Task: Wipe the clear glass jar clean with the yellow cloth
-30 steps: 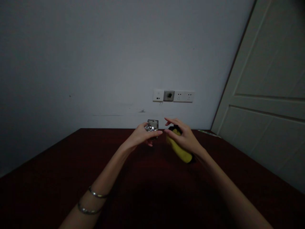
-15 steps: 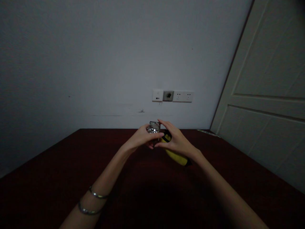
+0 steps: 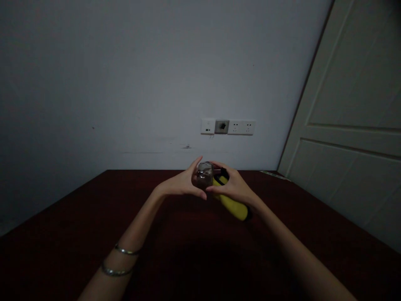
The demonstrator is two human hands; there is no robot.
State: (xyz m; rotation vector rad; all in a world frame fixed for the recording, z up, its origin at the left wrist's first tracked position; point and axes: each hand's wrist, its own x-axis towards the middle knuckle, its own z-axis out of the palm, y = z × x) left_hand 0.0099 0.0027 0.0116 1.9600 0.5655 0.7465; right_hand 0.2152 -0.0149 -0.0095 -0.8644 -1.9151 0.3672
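Observation:
A small clear glass jar [image 3: 205, 174], see-through and shiny, is held up between my two hands above the far part of the table. My left hand [image 3: 183, 182] cups it loosely from the left, with its thumb low in front and its index finger raised along the side. From the right, my right hand [image 3: 233, 184] grips it, its thumb at the lower front and its fingers behind. Both hands' rear fingers are partly hidden. A yellow and black object [image 3: 234, 207] shows behind and below my right hand; its kind is unclear.
The dark red table [image 3: 150, 234] runs up to a pale wall [image 3: 150, 83]. Sockets and a switch [image 3: 228, 127] are set in that wall. A panelled door [image 3: 354, 138] stands at the right, and a thin flat strip [image 3: 275, 175] lies at the table's far right edge.
The jar has been turned and tipped between my hands. My left thumb has come down off its front, and the left index finger now points upward.

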